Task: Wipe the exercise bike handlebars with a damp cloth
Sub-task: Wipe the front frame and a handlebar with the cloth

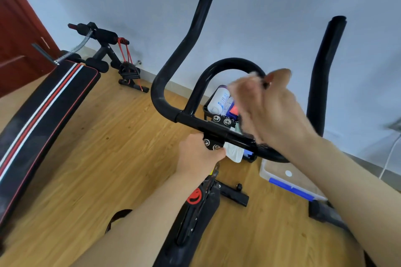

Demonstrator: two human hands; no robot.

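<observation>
Head-cam view looking down over an exercise bike, and the person has both bare arms out over the black handlebars (165, 84). The left hand (198, 155) is clenched down at the bolted clamp (211, 144) in the middle of the crossbar, holding a white cloth (234, 154) against it. The cloth pokes out just past the fingertips and hangs a bit below the bar, right next to the clamp bolts. The right hand (272, 107) is up in front of the right side of the rounded center loop (233, 62), and honestly it's way too motion-blurred to tell whether it's gripping the loop or just loose. The two long foam-covered horns stick up on either side, untouched. Just beyond the crossbar there's a small black basket (206, 107) with a white bottle (219, 99) and some other bits stuffed in it. Lower down, the bike frame (195, 223) has a round red smiley sticker (194, 196) on it. Over on the left sits a black sit-up bench (43, 115) with red and white stripes, next to a dark red door (17, 28). A clear plastic box (288, 180) with a blue handle sits on the wood floor (108, 147) under the right arm, and a white cable (388, 162) runs down the wall on the far right.
</observation>
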